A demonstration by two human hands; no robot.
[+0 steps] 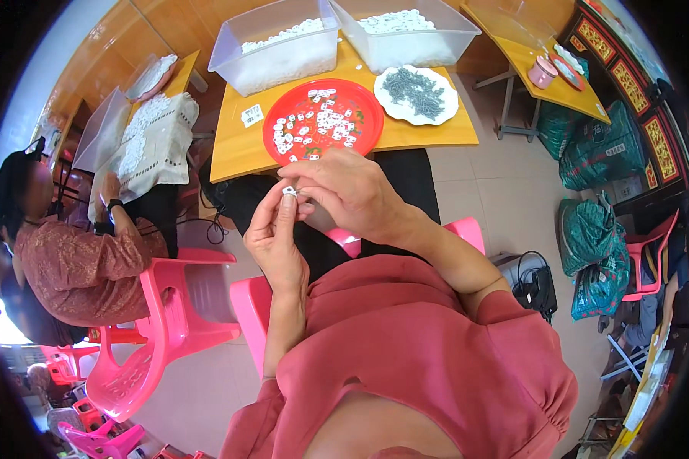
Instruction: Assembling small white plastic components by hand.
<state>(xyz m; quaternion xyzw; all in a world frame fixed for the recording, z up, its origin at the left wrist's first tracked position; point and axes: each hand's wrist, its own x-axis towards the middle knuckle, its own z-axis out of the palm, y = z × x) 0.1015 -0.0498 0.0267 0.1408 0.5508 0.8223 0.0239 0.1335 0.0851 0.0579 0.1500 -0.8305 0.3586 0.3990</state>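
Between the thumb and fingers of my left hand [277, 241] is a small white plastic piece [288, 191] with a dark spot in it. My right hand [352, 191] meets it from the right, thumb and index finger pinched together against the piece. Whatever those fingertips hold is too small to make out. Both hands are above my lap, just in front of the table edge. Beyond them, a round red tray [365, 105] carries many similar white pieces. To its right, a white scalloped plate [452, 98] bears a heap of small dark grey screw-like parts.
Two clear plastic bins [241, 73] [455, 38] of white pieces stand at the back of the yellow table [233, 149]. At left, a person [84, 260] works beside a pink chair [161, 329]. Green sacks [601, 153] lie at right, near another yellow table [524, 65].
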